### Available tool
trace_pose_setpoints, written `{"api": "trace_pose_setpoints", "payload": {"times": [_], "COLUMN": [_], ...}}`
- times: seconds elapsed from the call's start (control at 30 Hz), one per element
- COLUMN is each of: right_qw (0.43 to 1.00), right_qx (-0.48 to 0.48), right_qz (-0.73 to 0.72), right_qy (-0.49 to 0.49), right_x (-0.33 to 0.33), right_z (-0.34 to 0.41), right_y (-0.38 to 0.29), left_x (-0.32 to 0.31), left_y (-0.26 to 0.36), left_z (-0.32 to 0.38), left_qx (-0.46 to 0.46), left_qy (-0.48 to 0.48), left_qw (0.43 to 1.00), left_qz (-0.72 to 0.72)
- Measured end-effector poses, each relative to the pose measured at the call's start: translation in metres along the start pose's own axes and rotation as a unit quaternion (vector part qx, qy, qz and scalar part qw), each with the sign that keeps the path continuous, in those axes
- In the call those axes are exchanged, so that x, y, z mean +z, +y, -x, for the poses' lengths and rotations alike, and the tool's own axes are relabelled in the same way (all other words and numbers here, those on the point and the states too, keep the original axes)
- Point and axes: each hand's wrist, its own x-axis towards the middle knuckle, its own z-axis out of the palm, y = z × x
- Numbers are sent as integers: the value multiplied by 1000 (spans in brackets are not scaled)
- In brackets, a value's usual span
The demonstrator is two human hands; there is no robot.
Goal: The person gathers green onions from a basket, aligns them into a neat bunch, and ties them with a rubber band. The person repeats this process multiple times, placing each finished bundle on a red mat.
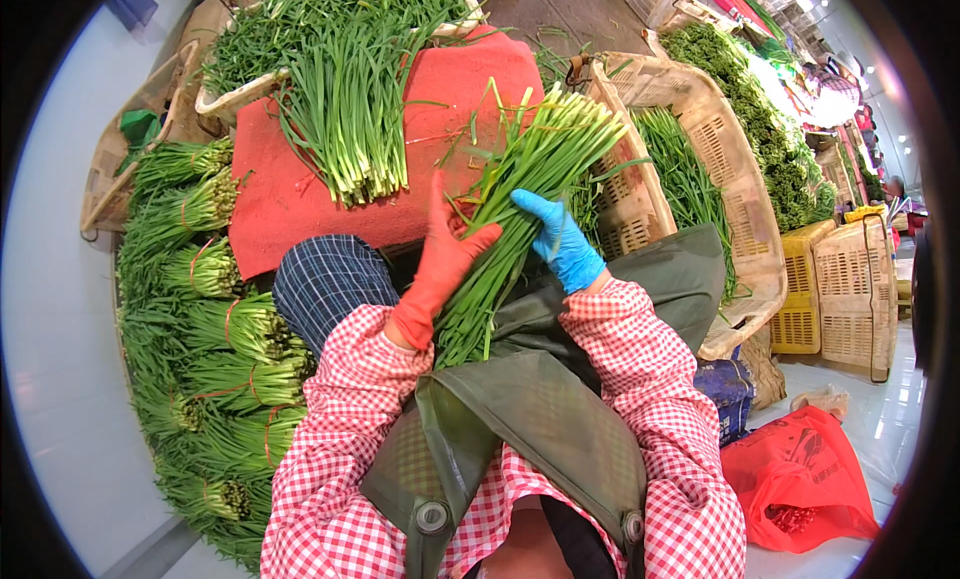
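Observation:
A thick bunch of garlic chives (525, 166) lies slanted across my lap, pale cut ends up and to the right. My right hand (559, 238), in a blue glove, is closed around its right side. My left hand (442, 256), in a red glove, is at the left side of the bunch, thumb against the leaves; its raised fingers are blurred. Ahead, another pile of chives (352, 121) rests on a red cloth (465, 76), cut ends towards me. Loose chives fill a pale crate (217, 103) behind it. Bundles tied with red bands (240, 328) are stacked at my left.
A plastic crate (739, 204) holding chives stands at my right, beside a heap of curly greens (750, 106). Farther right are a yellow crate (796, 328) and a beige crate (855, 298). A red plastic bag (802, 466) with red bands lies on the floor.

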Motion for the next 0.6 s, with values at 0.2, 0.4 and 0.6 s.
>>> {"api": "trace_pose_setpoints", "payload": {"times": [0.2,0.4,0.6], "right_qw": [996,796,754], "right_qx": [18,89,-309], "right_qz": [40,592,578], "right_qy": [-71,-90,38], "right_x": [-14,-27,-3], "right_z": [-2,7,4], "right_y": [1,-59,-113], "left_x": [6,6,10], "left_y": [7,12,-5], "left_z": [6,14,6], "left_qx": [-148,-225,-164], "left_qy": [-244,-140,-83], "left_qw": [947,954,983], "left_qz": [150,144,27]}}
